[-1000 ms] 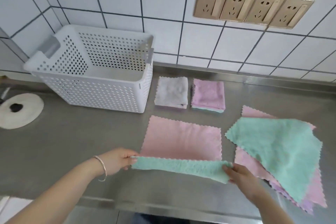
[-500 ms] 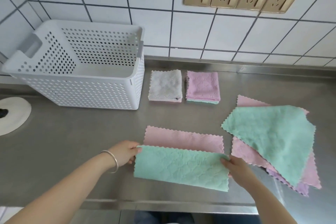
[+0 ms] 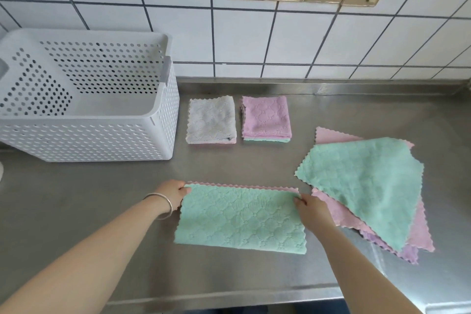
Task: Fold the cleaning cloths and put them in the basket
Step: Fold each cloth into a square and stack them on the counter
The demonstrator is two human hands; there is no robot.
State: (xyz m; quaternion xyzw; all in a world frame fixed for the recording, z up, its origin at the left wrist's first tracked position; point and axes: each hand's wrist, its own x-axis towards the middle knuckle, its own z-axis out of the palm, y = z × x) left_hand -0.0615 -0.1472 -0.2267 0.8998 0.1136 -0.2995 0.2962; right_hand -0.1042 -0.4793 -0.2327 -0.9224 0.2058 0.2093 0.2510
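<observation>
A folded green cloth [image 3: 240,219] is laid flat on the steel counter [image 3: 76,199], a pink edge showing along its far side. Its far corners are pinched by the left hand [image 3: 173,192] and right hand [image 3: 309,209]. The white basket [image 3: 84,135] stands far left; 2 folded stacks are set beside it.

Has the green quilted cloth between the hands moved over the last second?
Yes. The green quilted cloth was folded away from the person, its far edge now nearer the white perforated basket and nearly covering its pink side.

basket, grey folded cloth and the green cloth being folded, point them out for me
basket [image 3: 163,132], head view, right end of its front wall
grey folded cloth [image 3: 211,120], head view, centre of its top
green cloth [image 3: 239,219], head view, middle of its upper layer
</observation>
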